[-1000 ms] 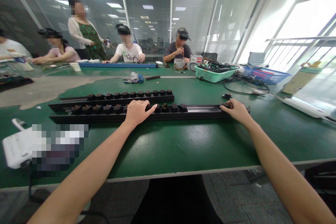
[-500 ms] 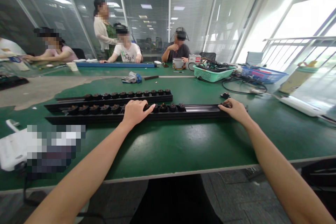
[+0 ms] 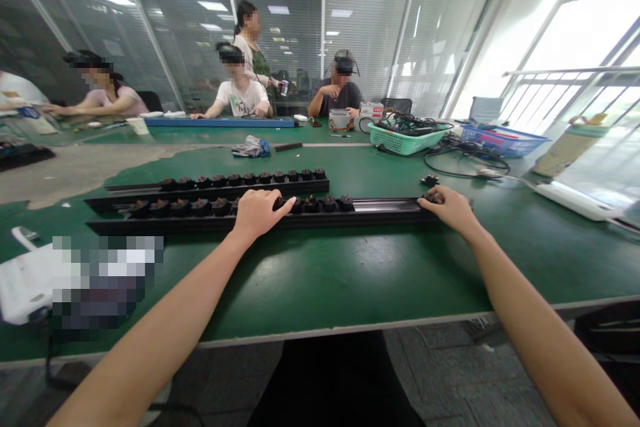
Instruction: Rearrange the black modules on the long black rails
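A long black metal channel [image 3: 387,207] lies crosswise in front of me, with a row of black socket modules [image 3: 180,208] set along its left and middle. My left hand [image 3: 261,215] is closed over the channel near the middle of that row, its thumb stretched along the modules. At the channel's right end, my right hand [image 3: 450,207] pinches a small dark part that looks like another socket module [image 3: 438,198], mostly covered by the fingers. A bare silvery stretch of the channel shows between the two hands. One loose black module [image 3: 429,181] sits on the table just behind my right hand.
A second black channel [image 3: 205,191] with modules lies behind the first. Further back are a grey cloth [image 3: 251,147], a green basket [image 3: 407,140] of cables and a blue basket [image 3: 505,140]. A white power strip [image 3: 575,200] lies right. Several people sit or stand across the table.
Both my hands stay almost where they were on the channel. In the background, the standing person has moved to the right behind the seated one.
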`<state>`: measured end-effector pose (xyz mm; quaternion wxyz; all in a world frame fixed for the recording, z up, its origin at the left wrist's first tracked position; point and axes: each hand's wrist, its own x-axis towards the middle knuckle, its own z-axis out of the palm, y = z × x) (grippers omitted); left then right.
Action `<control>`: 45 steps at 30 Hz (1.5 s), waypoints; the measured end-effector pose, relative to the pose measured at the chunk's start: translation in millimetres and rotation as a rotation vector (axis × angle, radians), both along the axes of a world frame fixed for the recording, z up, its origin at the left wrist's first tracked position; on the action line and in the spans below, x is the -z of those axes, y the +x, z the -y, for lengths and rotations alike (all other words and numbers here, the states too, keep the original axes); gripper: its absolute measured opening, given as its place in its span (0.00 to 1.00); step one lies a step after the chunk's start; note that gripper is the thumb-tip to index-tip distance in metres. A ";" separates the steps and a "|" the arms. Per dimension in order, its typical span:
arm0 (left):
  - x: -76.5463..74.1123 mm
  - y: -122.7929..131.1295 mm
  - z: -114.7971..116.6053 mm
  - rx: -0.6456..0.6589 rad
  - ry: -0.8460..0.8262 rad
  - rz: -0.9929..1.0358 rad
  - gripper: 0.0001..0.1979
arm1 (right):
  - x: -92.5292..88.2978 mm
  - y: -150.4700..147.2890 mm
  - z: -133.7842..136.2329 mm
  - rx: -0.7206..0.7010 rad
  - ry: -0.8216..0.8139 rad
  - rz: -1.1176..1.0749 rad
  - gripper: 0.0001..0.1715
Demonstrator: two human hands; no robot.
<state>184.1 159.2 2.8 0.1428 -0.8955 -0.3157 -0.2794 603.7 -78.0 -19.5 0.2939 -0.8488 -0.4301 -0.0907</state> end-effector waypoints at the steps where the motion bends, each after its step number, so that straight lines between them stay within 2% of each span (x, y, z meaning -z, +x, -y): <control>1: -0.2 0.0 0.2 0.000 -0.001 0.000 0.31 | 0.0 0.0 0.1 -0.002 0.006 0.006 0.23; 15: -1.4 0.9 1.2 -0.003 -0.015 0.003 0.31 | 3.4 6.3 -0.2 -0.051 0.014 0.060 0.25; 29: -1.0 1.0 1.2 -0.009 -0.012 -0.002 0.31 | 2.1 6.1 0.5 -0.038 0.007 0.043 0.23; 45: -1.8 1.0 2.2 -0.011 -0.029 -0.001 0.32 | 6.3 10.5 -0.1 0.115 -0.014 0.043 0.22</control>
